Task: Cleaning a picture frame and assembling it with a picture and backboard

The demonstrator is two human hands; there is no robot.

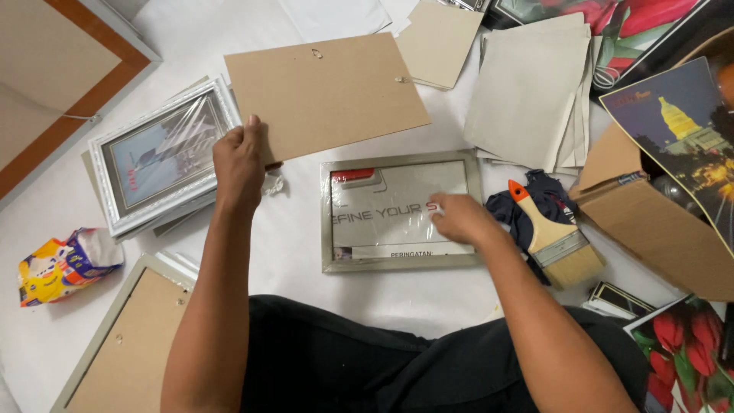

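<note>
My left hand grips the near left edge of a brown backing board with small metal hangers, holding it up above the white surface. My right hand rests with fingers spread on a printed paper sheet inside a silver picture frame that lies face down in front of me. The frame sits between my two arms. A flat paintbrush with an orange handle tip lies just right of my right hand on a dark cloth.
A white ornate frame wrapped in plastic lies at left, a face-down frame near my left knee, and a tissue pack at far left. Grey card sheets, a cardboard box and posters crowd the right.
</note>
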